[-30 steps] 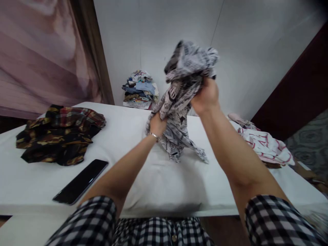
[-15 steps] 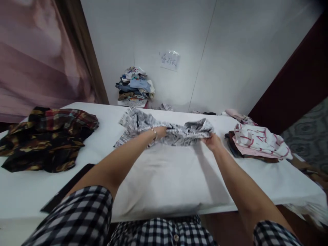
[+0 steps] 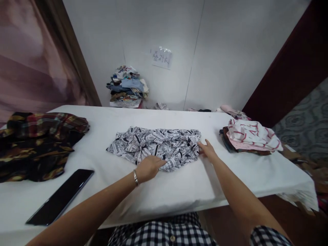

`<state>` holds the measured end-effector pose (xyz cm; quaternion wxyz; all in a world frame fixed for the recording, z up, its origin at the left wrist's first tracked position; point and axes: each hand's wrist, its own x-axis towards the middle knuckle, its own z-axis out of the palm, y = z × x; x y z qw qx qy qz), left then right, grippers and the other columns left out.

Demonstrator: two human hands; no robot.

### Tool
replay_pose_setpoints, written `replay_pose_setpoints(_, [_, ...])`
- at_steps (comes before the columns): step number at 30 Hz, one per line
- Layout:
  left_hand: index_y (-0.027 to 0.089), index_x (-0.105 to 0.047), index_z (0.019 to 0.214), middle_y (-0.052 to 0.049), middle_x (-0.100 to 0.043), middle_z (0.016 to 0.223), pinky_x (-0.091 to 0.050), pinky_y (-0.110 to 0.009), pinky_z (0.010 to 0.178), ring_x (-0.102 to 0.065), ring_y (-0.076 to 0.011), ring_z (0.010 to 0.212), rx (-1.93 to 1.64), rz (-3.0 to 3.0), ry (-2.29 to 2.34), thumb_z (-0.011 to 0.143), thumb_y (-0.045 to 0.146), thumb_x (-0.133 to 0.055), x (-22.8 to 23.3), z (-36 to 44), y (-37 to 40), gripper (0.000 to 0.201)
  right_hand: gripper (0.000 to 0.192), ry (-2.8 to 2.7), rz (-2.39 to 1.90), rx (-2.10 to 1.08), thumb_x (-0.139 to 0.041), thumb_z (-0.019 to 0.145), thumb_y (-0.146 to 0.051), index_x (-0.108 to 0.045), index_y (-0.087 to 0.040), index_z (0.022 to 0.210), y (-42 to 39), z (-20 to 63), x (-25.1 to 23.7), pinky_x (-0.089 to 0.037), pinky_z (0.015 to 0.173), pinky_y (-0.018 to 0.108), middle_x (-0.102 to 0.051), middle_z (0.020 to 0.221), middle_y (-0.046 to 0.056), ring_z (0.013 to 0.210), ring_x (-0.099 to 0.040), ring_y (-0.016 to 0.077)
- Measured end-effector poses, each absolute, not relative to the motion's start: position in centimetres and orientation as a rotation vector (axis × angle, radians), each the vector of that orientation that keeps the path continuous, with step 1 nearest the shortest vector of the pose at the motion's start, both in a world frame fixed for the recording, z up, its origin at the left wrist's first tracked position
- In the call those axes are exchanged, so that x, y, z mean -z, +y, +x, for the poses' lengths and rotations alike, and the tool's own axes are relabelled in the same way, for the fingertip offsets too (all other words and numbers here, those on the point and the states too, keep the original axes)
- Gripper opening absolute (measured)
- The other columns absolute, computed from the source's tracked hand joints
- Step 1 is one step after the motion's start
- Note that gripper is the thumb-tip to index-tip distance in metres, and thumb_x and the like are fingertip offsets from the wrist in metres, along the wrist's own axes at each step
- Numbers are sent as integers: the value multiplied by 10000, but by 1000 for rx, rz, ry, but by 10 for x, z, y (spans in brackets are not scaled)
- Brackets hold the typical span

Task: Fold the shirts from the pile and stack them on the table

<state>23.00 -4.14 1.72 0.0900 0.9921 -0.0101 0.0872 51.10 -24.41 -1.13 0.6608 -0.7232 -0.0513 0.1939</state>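
Note:
A black-and-white printed garment lies spread and crumpled on the white table. My left hand, with a bracelet on its wrist, rests at the garment's near edge, fingers curled onto the hem. My right hand touches the garment's right edge with its fingers apart. Both forearms reach out over the table from checked sleeves.
A dark plaid garment lies at the table's left, with a black phone near the front edge. Folded pink-and-white clothes sit at the right. A pile of clothes stands by the back wall under a paper note.
The printed garment was held up bunched in both hands, then came down and now lies spread flat on the table. My hands have moved to its near and right edges.

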Motion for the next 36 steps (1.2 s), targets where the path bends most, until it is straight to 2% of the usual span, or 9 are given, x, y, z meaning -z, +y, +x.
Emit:
replay_pose_setpoints(3, [243,-610,1148,-72,-679,987,-487,-358,808,-618,-214,925,-190,2909,-151,833,167,-512,-9,212,-46,339,572,-298,-1671,-397,-811,528,-274,-635,-145,1057,-233,512,13,-342,398,188,-637,595,-30,448,-508,101])
replay_pose_setpoints(7, [222,-592,1197,-96,-673,1092,-494,-385,841,-616,-236,990,-224,2859,-15,903,358,-460,-8,195,-38,350,267,-326,-1614,-338,-742,562,-346,-588,-159,672,-245,519,-2,-325,400,205,-522,479,-53,432,-431,88])
replay_pose_setpoints(12, [241,-633,1145,-65,-688,1082,-488,-338,873,-624,-210,993,-223,2670,138,887,415,-480,-15,181,-25,347,214,-102,-1579,-337,-689,590,-330,-528,-207,660,-322,526,-7,-356,412,228,-530,500,-44,425,-470,108])
replay_pose_setpoints(15, [258,-657,1079,-34,-692,1078,-496,-312,852,-629,-191,969,-258,2581,202,904,460,-422,-25,186,-14,357,134,-71,-1978,-473,-672,604,-248,-603,-182,699,-364,527,4,-330,392,248,-555,470,-8,383,-474,135])
replay_pose_setpoints(18, [253,-657,1061,-35,-678,1126,-506,-316,828,-625,-201,983,-388,2619,431,899,491,-393,-37,202,9,391,247,-248,-2415,-180,-619,679,-249,-676,-162,903,-374,533,4,-432,524,271,-664,631,35,522,-583,161])
replay_pose_setpoints(23, [193,-558,1240,-103,-532,1353,-483,-383,880,-575,-273,1114,-445,2837,956,897,443,-348,-49,240,63,474,333,-804,-2428,170,-492,821,-326,-701,-176,1032,-313,549,-22,-471,823,284,-714,1017,80,920,-649,202])
replay_pose_setpoints(29, [157,-483,1330,-167,-506,1370,-488,-422,851,-575,-324,1119,-97,2905,1142,860,489,-375,-52,279,108,586,328,-885,-2695,-8,-475,868,-343,-687,-216,1084,-197,580,-33,-446,874,265,-675,1156,67,1085,-597,215])
replay_pose_setpoints(33, [185,-679,1090,-154,-668,1152,-495,-390,820,-621,-321,1044,220,2910,1147,787,384,-524,-46,299,121,394,299,-760,-2796,-86,-630,736,-261,-709,-138,997,-158,608,-14,-467,806,319,-688,1079,160,1027,-617,287])
replay_pose_setpoints(36, [171,-733,921,-163,-692,1086,-487,-377,822,-632,-312,1025,212,2914,1180,786,287,-513,-54,310,133,283,182,-698,-2793,-80,-627,685,-167,-729,-142,834,-152,631,-7,-460,763,292,-718,960,141,932,-644,262])
